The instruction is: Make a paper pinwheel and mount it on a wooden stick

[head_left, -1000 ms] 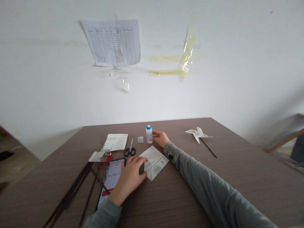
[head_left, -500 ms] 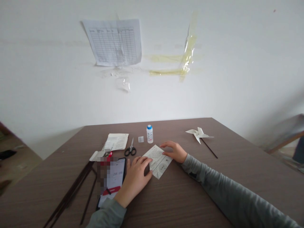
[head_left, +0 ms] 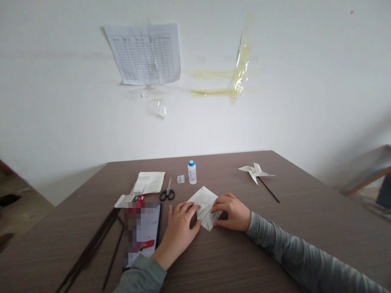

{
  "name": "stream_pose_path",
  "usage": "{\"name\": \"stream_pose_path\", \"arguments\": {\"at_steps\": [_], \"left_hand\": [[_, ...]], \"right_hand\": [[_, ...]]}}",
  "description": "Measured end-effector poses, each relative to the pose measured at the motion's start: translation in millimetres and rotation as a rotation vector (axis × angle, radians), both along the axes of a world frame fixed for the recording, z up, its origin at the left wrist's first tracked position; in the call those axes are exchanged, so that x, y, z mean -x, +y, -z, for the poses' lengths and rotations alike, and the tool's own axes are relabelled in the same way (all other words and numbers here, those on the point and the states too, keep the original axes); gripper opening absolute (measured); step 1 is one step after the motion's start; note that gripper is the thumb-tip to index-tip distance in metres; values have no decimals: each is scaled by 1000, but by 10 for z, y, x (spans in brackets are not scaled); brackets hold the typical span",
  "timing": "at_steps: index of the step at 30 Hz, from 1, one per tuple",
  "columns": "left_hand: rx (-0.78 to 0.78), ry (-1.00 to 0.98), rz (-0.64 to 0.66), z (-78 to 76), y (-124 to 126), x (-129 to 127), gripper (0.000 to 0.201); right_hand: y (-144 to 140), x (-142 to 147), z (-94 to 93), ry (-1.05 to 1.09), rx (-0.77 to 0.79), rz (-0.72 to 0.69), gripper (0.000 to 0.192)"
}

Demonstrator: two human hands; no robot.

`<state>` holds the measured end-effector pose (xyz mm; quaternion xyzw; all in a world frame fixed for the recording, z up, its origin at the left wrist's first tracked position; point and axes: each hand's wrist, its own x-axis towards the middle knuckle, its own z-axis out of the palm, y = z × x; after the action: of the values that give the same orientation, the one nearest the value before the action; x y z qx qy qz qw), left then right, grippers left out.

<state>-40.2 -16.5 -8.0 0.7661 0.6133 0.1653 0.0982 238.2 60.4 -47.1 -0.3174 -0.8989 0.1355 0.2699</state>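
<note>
Soft, even daylight, faint shadows, no glare; wide-angle edges bend and blur.

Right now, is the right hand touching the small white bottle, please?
No, the right hand rests on the printed paper, apart from the white bottle standing farther back.

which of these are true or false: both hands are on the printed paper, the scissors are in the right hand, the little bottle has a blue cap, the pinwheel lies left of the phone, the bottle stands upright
1. Both hands are on the printed paper. True: the left hand and the right hand both rest on the printed paper.
2. The scissors are in the right hand. False: the scissors lie on the table, untouched.
3. The little bottle has a blue cap. True: the bottle is white with a blue cap.
4. The pinwheel lies left of the phone. False: the pinwheel lies far to the right of the phone.
5. The bottle stands upright. True.
</note>
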Motion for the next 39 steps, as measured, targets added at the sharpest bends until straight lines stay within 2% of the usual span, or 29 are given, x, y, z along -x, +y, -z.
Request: {"name": "stream_pose_path", "arguments": {"at_steps": [4,15,21,23,33,39], "left_hand": [[-4,7,1,12,3,-19,54],[39,26,-16,-87,-8,-64,54],[49,35,-13,-109,-14,-71,55],[49,39,-11,-116,-17,-65,55],[10,21,-23,-64,-6,-42,49],[-10,27,-56,-73,10,-89,40]], "right_hand": [[-20,30,-15,-42,-44,13,32],[7,52,44,-46,-81,23,30],[-4,46,33,8,-64,32,54],[-5,39,24,1,-35,29,57],[48,18,140,63,-26,3,12],[12,80,144,63,45,89,20]]}}
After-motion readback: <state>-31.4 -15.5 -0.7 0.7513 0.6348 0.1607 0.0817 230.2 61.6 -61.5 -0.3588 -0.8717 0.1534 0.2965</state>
